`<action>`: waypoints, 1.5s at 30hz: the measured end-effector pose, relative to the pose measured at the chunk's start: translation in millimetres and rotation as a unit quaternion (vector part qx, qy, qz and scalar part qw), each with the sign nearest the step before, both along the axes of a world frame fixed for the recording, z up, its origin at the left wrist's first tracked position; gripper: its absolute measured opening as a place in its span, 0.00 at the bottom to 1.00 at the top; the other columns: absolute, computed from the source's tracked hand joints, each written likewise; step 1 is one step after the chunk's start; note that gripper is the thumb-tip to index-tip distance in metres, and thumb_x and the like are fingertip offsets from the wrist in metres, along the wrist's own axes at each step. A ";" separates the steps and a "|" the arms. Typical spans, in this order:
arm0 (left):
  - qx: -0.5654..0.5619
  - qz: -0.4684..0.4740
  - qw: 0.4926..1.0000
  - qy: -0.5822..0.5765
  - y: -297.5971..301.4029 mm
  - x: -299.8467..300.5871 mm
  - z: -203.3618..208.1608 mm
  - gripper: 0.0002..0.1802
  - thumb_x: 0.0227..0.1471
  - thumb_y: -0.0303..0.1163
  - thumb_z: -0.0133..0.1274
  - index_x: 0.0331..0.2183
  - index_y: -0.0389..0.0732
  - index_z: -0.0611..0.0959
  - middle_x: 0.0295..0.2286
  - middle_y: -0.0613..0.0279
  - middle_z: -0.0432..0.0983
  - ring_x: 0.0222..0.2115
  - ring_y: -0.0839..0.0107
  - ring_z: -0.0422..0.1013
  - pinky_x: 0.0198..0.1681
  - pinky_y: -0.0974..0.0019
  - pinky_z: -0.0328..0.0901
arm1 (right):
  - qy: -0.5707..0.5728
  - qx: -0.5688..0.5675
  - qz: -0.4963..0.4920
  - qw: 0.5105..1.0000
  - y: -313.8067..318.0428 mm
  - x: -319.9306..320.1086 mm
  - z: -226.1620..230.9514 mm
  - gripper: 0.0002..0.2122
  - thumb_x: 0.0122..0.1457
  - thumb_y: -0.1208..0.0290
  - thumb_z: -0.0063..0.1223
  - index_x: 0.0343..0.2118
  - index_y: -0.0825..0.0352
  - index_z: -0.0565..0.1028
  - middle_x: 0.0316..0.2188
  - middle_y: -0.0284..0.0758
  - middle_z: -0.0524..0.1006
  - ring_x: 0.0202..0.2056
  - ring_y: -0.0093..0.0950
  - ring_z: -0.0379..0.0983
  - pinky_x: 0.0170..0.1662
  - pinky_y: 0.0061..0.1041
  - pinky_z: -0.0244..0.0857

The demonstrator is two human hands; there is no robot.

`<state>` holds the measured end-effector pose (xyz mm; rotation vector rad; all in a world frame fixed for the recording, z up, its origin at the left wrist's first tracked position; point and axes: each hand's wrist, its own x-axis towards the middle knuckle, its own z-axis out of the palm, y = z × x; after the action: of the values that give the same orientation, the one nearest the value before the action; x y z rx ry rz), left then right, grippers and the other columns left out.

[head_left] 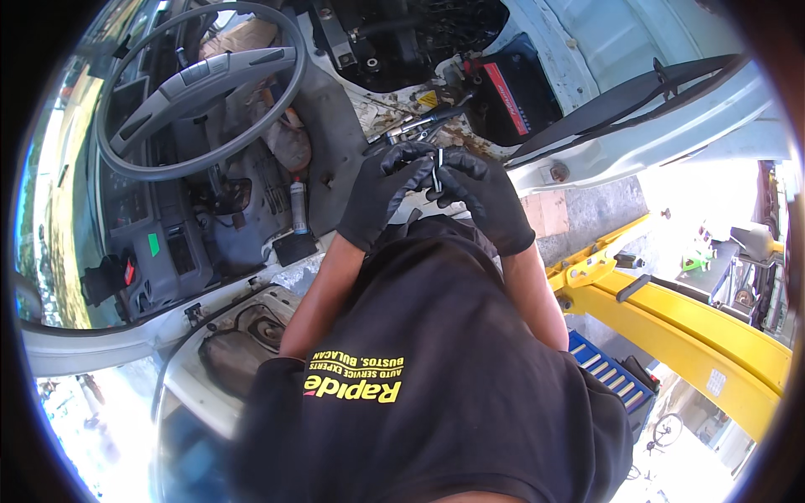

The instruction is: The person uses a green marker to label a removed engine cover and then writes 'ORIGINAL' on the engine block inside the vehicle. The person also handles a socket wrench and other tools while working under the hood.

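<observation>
Both my hands, in black gloves, meet in front of my chest. Between their fingertips stands a thin, shiny metal piece, roughly upright; its exact kind is too small to make out. My left hand is closed, with its thumb and fingertips against the left side of the piece. From the right, my right hand pinches the same piece, fingers curled. Just beyond my hands, silver hand tools lie on the dirty metal ledge beside the open engine bay.
A steering wheel and a small canister on the cab floor are at left. A black battery with a red label sits beyond my hands. To the right are a yellow lift arm and a blue tool tray. A vehicle door hangs open at lower left.
</observation>
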<state>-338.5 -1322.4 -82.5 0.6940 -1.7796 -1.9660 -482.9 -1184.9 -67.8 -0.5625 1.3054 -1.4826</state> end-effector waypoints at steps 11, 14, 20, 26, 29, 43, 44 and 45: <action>0.076 0.050 0.996 0.023 14.1 0.1 -21.0 0.13 0.62 0.28 0.56 0.46 0.33 0.85 0.39 0.64 0.82 0.37 0.79 0.74 0.43 0.72 0.69 | 0.071 -0.026 -0.006 0.997 6.3 8.1 -15.0 0.11 0.65 0.75 0.56 0.46 0.76 0.79 0.37 0.35 0.82 0.35 0.21 0.79 0.38 0.21 0.73; 0.080 0.060 0.994 0.047 17.7 0.7 -17.4 0.14 0.62 0.29 0.56 0.46 0.33 0.85 0.38 0.64 0.82 0.37 0.80 0.74 0.42 0.72 0.69 | 0.040 -0.008 -0.009 0.999 2.6 4.3 -11.9 0.10 0.65 0.74 0.56 0.45 0.75 0.79 0.37 0.35 0.83 0.34 0.22 0.79 0.37 0.21 0.73; 0.033 0.059 0.997 0.024 5.5 -2.8 -13.3 0.13 0.61 0.30 0.57 0.46 0.34 0.85 0.35 0.68 0.80 0.35 0.83 0.71 0.40 0.74 0.66 | -0.002 0.034 -0.006 0.999 -8.9 -4.3 2.7 0.12 0.65 0.73 0.56 0.47 0.75 0.80 0.36 0.36 0.83 0.33 0.21 0.80 0.35 0.20 0.71; 0.055 0.050 0.997 0.036 -5.6 -7.4 -0.8 0.15 0.62 0.30 0.58 0.48 0.33 0.83 0.35 0.68 0.80 0.34 0.83 0.71 0.40 0.75 0.66 | 0.015 0.041 0.008 0.999 -15.3 -15.4 9.7 0.11 0.67 0.71 0.55 0.47 0.73 0.80 0.33 0.34 0.83 0.31 0.19 0.79 0.33 0.19 0.71; 0.093 0.056 0.992 0.060 -6.0 -10.8 4.9 0.14 0.60 0.29 0.58 0.46 0.33 0.84 0.32 0.68 0.80 0.32 0.82 0.71 0.36 0.74 0.66 | 0.014 0.029 0.020 0.999 -15.3 -19.8 12.3 0.11 0.65 0.72 0.56 0.46 0.73 0.80 0.33 0.35 0.83 0.32 0.20 0.79 0.33 0.19 0.69; 0.047 0.071 0.996 0.015 -8.0 -4.7 5.1 0.11 0.58 0.29 0.59 0.42 0.35 0.85 0.29 0.68 0.78 0.28 0.83 0.70 0.33 0.73 0.66 | 0.009 0.035 0.002 0.999 -10.7 -13.5 11.8 0.11 0.64 0.76 0.57 0.47 0.75 0.79 0.38 0.34 0.82 0.37 0.19 0.78 0.40 0.20 0.69; 0.028 0.094 0.995 0.021 -6.1 -6.6 1.8 0.10 0.58 0.29 0.59 0.41 0.35 0.84 0.28 0.69 0.78 0.28 0.83 0.70 0.33 0.73 0.66 | 0.007 0.036 -0.002 0.999 -11.5 -12.4 12.6 0.11 0.64 0.76 0.56 0.47 0.74 0.79 0.37 0.33 0.82 0.37 0.19 0.77 0.39 0.19 0.69; 0.010 0.118 0.993 0.027 -5.6 -7.8 -2.0 0.10 0.58 0.29 0.58 0.41 0.35 0.84 0.28 0.69 0.77 0.28 0.83 0.69 0.32 0.73 0.65 | 0.006 0.037 -0.005 0.999 -12.1 -9.9 12.6 0.10 0.64 0.76 0.56 0.46 0.74 0.79 0.36 0.33 0.82 0.36 0.18 0.76 0.38 0.19 0.68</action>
<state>-346.3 -1327.9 -84.5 0.8092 -1.5696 -1.8277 -492.9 -1197.0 -55.3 -0.5180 1.3700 -1.4351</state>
